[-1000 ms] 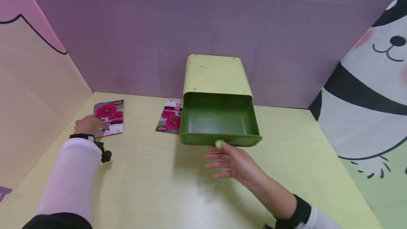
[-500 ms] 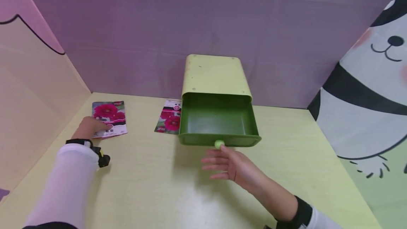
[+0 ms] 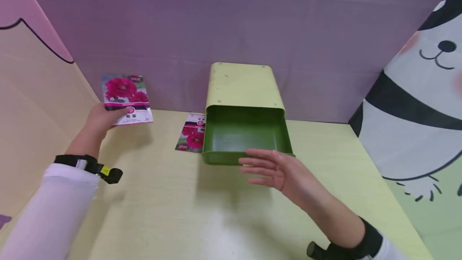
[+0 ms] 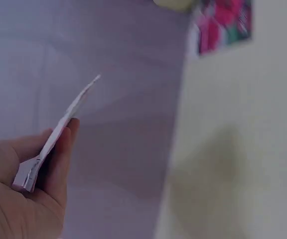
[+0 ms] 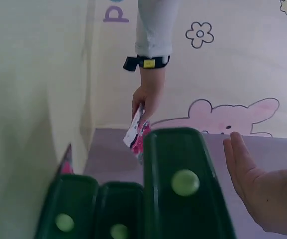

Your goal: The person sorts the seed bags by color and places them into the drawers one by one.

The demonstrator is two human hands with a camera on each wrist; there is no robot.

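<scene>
left hand (image 3: 99, 118) | lifted seed packet (image 3: 125, 98) off table | right hand (image 3: 279, 171) rose

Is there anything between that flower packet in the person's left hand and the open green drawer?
Nothing visible blocks it. The left hand holds the flower seed packet up off the table, left of the open green drawer, whose inside looks bare. A second seed packet lies flat beside the drawer. The right hand hovers open at the drawer's front.
</scene>
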